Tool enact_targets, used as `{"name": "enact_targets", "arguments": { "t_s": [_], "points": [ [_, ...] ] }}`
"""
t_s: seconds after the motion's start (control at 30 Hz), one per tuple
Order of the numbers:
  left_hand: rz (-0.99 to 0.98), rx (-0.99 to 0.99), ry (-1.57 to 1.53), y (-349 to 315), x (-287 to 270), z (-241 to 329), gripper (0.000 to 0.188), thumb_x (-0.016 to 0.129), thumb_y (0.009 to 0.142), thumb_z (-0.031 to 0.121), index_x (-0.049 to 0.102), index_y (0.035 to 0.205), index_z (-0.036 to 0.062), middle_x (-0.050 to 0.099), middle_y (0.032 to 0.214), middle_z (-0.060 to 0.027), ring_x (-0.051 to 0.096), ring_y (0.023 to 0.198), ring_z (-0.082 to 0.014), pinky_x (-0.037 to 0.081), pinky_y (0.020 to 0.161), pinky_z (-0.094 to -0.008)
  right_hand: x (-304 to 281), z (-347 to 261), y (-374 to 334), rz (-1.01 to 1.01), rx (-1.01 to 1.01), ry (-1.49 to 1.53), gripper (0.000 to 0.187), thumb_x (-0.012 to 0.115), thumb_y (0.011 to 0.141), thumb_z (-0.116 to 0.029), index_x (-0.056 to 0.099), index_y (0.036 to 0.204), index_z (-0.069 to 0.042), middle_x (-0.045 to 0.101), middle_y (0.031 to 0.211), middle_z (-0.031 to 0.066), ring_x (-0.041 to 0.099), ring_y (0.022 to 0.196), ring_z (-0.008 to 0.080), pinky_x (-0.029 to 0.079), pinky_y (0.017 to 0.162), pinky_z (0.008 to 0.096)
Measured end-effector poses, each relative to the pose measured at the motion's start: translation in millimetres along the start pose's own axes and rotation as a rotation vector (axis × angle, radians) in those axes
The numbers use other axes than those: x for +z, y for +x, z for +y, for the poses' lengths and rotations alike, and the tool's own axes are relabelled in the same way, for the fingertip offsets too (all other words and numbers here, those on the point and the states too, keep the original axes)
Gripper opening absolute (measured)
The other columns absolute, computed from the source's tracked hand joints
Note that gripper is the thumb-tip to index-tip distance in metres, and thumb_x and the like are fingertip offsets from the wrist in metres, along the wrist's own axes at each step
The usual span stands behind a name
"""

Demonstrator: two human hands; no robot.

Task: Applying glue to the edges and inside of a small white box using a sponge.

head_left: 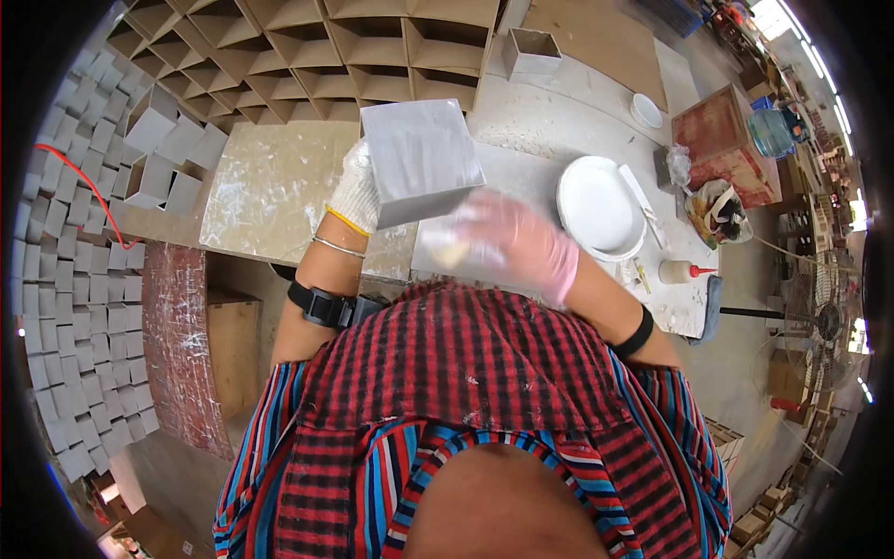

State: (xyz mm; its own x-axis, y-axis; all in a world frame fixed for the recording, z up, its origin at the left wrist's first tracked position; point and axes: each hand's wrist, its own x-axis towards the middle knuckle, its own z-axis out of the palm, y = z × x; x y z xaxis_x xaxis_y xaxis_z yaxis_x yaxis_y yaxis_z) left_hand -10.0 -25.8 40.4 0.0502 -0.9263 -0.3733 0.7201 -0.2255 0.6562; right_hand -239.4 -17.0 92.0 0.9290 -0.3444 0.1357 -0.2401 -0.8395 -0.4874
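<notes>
A grey box with pale streaks on its top face is held up over the table. My left hand, in a white knit glove with a yellow cuff, supports it from the left side; the box hides most of its fingers. Close to the box's near right corner is my right hand, in a pink glove. Its fingers are smeared by motion. Beside them shows a pale, blurred patch that I cannot make out. A round white tub lid or tray with white contents lies right of this hand, a flat white stick along its edge.
Behind the table stands a brown cardboard grid. Another grey box and a white bowl sit at the back right. Nearer are a bottle with red nozzle and a red crate. Stacked grey boxes fill the left.
</notes>
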Motion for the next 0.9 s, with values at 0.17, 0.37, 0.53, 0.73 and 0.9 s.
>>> {"name": "enact_targets", "arguments": {
  "t_s": [0.17, 0.37, 0.53, 0.73, 0.9],
  "points": [
    [-0.333, -0.071, -0.038, -3, 11, -3, 0.035, 0.045, 0.093, 0.028, 0.055, 0.114, 0.0023, 0.063, 0.103, -0.0099, 0.063, 0.09, -0.0225, 0.053, 0.077, -0.0346, -33, 27, 9, 0.519, -0.024, 0.091, 0.046, 0.06, 0.068, 0.003, 0.06, 0.111, -0.013, 0.061, 0.104, 0.0085, 0.055, 0.105, 0.0303, 0.045, 0.093, 0.0396],
    [-0.373, 0.218, 0.376, 5, 16, -33, 0.038, 0.055, 0.085, 0.029, 0.056, 0.115, 0.0056, 0.061, 0.109, -0.009, 0.059, 0.099, -0.0226, 0.049, 0.085, -0.0326, -20, 29, 23, 0.615, -0.118, -0.087, 0.042, 0.061, 0.068, 0.001, 0.062, 0.107, -0.013, 0.061, 0.103, 0.0085, 0.055, 0.104, 0.0309, 0.046, 0.091, 0.0396],
    [-0.385, 0.573, 1.04, 5, 20, -31, 0.041, 0.042, 0.092, 0.028, 0.048, 0.124, 0.0038, 0.056, 0.118, -0.0124, 0.056, 0.106, -0.0254, 0.047, 0.09, -0.0372, -6, 31, -17, 0.27, -0.155, 0.086, 0.04, 0.062, 0.068, -0.001, 0.061, 0.107, -0.012, 0.06, 0.103, 0.0107, 0.056, 0.103, 0.0323, 0.047, 0.089, 0.0412],
    [-0.257, 0.1, 0.263, 10, 38, -52, 0.034, 0.038, 0.095, 0.021, 0.049, 0.124, 0.005, 0.054, 0.121, -0.0082, 0.054, 0.107, -0.0204, 0.045, 0.092, -0.0311, -37, 52, 17, 0.637, -0.038, 0.027, 0.042, 0.06, 0.069, 0.0, 0.061, 0.109, -0.014, 0.061, 0.105, 0.0111, 0.056, 0.103, 0.0317, 0.046, 0.09, 0.0417],
    [-0.212, 0.117, 0.111, 9, 36, -58, 0.031, 0.05, 0.091, 0.022, 0.055, 0.115, 0.0033, 0.061, 0.109, -0.0098, 0.061, 0.093, -0.0201, 0.052, 0.079, -0.0346, -18, 26, -24, 0.233, -0.285, 0.141, 0.047, 0.059, 0.066, 0.003, 0.06, 0.109, -0.015, 0.061, 0.099, 0.0077, 0.056, 0.096, 0.0305, 0.048, 0.087, 0.0399]
  ]
}}
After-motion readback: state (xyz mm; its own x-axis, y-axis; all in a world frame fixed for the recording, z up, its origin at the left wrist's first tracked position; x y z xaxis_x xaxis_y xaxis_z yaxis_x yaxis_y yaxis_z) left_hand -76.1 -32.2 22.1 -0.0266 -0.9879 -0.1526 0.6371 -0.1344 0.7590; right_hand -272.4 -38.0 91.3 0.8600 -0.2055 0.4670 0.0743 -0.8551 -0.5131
